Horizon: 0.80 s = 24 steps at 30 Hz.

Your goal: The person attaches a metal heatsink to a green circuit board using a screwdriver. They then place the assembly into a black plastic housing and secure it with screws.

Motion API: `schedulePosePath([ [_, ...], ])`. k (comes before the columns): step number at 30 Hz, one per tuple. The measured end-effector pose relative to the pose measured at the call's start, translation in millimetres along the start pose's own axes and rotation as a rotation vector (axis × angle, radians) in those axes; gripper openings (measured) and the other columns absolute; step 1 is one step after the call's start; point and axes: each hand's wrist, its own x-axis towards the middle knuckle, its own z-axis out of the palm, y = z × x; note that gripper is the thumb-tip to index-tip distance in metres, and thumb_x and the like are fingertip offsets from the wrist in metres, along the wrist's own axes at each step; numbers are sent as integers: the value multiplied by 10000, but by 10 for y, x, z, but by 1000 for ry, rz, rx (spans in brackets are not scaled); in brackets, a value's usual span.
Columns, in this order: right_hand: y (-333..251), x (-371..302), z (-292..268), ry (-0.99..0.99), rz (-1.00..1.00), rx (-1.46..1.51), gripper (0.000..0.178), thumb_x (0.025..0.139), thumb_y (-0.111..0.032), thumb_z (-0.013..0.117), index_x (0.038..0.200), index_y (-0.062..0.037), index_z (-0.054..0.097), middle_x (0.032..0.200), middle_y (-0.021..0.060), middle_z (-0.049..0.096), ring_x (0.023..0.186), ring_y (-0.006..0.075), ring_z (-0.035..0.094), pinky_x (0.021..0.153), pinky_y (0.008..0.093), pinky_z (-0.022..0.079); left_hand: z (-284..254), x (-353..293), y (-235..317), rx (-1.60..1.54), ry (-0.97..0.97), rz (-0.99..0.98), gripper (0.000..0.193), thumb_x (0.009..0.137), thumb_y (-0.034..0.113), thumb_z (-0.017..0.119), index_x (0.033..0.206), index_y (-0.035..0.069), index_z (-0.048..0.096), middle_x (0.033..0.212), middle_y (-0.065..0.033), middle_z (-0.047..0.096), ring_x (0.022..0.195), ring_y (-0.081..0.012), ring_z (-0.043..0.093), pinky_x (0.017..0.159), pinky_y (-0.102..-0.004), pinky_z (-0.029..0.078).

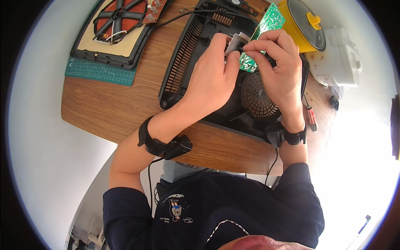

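Observation:
A green circuit board [268,23] stands tilted on edge above a black plastic housing [179,68], solder side showing. On its left side is a silvery metal heat sink [236,43], which my left hand [213,79] grips between thumb and fingers. My right hand [283,68] is closed in a pinch at the board's face, close to my left thumb. A small dark part shows by the right fingertips, but what they hold is too small to make out. Below the board, a round fan grille [255,98] is part of the housing.
At the far left a black-framed panel with a coil [114,18] lies on a green cutting mat [100,73]. A red-handled screwdriver [311,118] lies right of the housing. Beyond it stand a yellow pot [293,21] and a white appliance [339,58]. Small screws [183,10] lie at the back.

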Motion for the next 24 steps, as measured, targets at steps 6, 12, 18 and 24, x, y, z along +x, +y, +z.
schedulePosePath([
  [6, 23, -1, 14, 6, -36, -19, 106, 800, -85, 795, 891, -131, 769, 911, -30, 615, 888, 185, 596, 806, 338, 390, 6, 13, -30, 4, 6, 32, 199, 1015, 121, 550, 1149, -16, 497, 868, -235, 658, 784, -410, 656, 698, -477, 489],
  [12, 27, 4, 11, -8, -53, -23, 99, 805, -100, 794, 896, -129, 769, 918, -26, 620, 903, 190, 602, 821, 341, 396, -3, 12, -6, 2, -13, 4, 199, 1018, 121, 543, 1152, -16, 488, 877, -240, 655, 795, -407, 655, 706, -473, 490],
  [18, 35, -4, 22, -8, -6, 16, 104, 807, -104, 798, 905, -124, 769, 906, -19, 624, 901, 198, 605, 838, 347, 403, 2, 6, -17, 8, -13, 20, 199, 1024, 127, 541, 1157, -9, 485, 875, -223, 650, 790, -376, 649, 714, -460, 488],
  [24, -8, -8, 29, 6, 115, 50, 109, 792, -108, 816, 883, -108, 756, 891, -8, 639, 898, 206, 615, 852, 347, 422, 9, -1, -23, 4, -7, 17, 202, 1021, 126, 548, 1163, -3, 486, 877, -208, 646, 755, -352, 642, 695, -454, 486],
])
